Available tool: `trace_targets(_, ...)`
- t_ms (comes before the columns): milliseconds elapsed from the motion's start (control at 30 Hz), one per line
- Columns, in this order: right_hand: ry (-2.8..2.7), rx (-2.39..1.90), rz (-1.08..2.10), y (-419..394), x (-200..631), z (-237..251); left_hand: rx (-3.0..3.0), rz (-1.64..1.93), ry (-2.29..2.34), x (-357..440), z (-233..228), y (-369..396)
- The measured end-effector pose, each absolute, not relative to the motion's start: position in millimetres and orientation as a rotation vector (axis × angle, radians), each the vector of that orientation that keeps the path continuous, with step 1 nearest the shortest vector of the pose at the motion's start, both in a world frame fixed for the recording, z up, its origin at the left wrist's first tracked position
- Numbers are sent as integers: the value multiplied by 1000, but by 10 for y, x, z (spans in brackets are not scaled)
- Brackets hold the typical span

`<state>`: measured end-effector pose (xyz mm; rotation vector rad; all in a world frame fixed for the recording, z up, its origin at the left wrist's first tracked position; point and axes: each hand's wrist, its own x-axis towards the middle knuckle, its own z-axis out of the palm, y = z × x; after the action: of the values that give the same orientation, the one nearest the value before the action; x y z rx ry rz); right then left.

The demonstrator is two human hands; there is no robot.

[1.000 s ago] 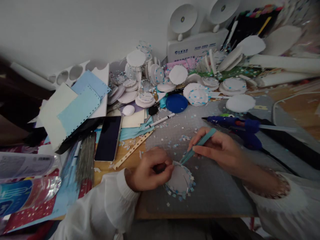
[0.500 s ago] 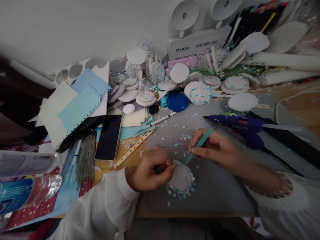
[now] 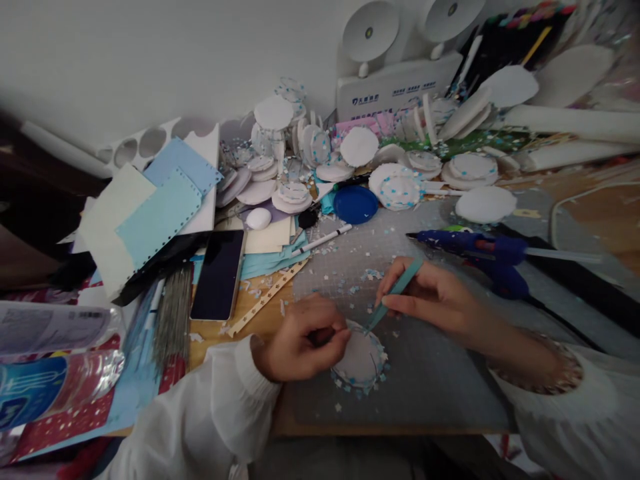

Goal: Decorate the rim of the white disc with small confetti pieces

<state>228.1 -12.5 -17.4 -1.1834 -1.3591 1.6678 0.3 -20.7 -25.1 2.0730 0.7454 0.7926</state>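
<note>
My left hand (image 3: 299, 337) is curled shut on the left edge of a small white disc (image 3: 361, 357) that lies on the grey cutting mat (image 3: 440, 373). Tiny blue and white paper bits ring the disc's rim. My right hand (image 3: 434, 297) pinches teal tweezers (image 3: 395, 293), whose tips rest on the disc's upper edge, close to my left fingertips. Both arms wear white sleeves.
A blue glue gun (image 3: 475, 248) lies just behind my right hand. A phone (image 3: 218, 275), a white pen (image 3: 320, 241), a blue lid (image 3: 355, 204), stacked card sheets (image 3: 150, 213) and a pile of several white discs (image 3: 350, 160) crowd the back. Paper bits are scattered on the mat.
Almost nothing differs. The tweezers' tips stay at the disc's upper edge and my right hand has shifted only slightly; the view nudged a little.
</note>
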Motion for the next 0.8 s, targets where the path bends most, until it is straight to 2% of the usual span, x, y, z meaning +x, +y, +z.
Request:
trace_targets(200, -1323, -1165, 1629, -130, 2284, -192, 2081, 785, 761, -2, -247, -203)
trace_targets(500, -1115, -1038, 1208, -127, 2293, -280, 2159, 706, 723, 28, -283, -194)
trace_targets(800, -1236, -954, 1376, -166, 2253, -199, 2223, 827, 889, 17, -257, -245)
